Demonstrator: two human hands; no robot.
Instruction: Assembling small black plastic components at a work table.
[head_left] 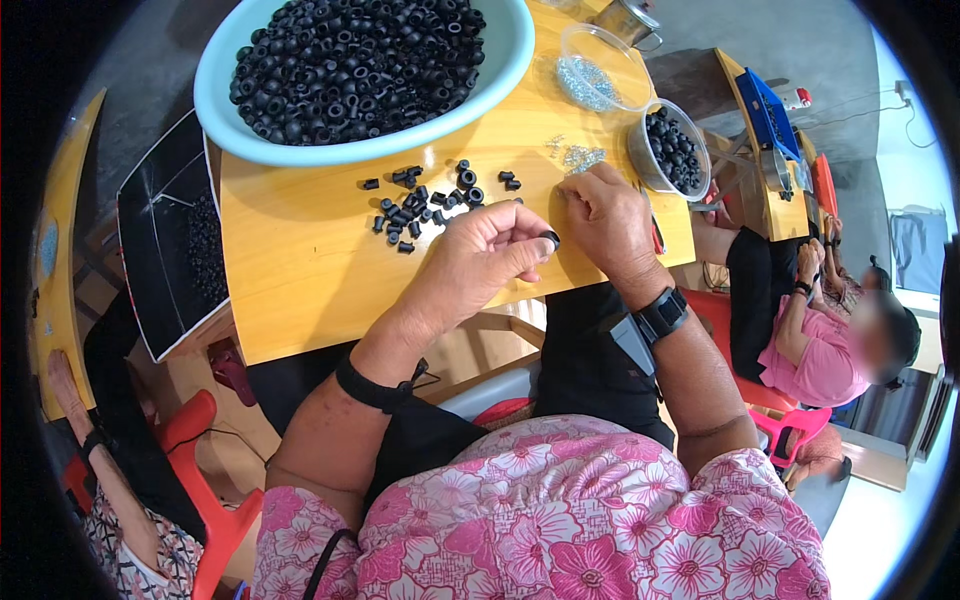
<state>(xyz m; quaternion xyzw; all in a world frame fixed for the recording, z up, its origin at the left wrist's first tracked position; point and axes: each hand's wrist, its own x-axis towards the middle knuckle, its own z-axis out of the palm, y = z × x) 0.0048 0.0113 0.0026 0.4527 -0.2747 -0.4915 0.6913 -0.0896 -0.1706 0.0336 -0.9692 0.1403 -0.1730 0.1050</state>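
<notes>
Left hand (480,250) pinches a black rubber ring (550,238) over the counter (300,260). Right hand (605,215) curled beside it, grip unclear. Light-blue basin (500,70) full of rings; clear tub (640,150) holds more.

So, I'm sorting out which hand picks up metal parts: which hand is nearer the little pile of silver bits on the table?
Right. The right hand rests just below the silver pile, nearly touching; the left hand is farther left, pinching a black ring.

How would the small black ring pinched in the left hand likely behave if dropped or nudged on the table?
The black ring is round, so it would probably roll if it landed on edge. The left hand holds it between fingertips alone, so it seems light. Its matte look suggests rubber, likely grippy and not fragile.
</notes>
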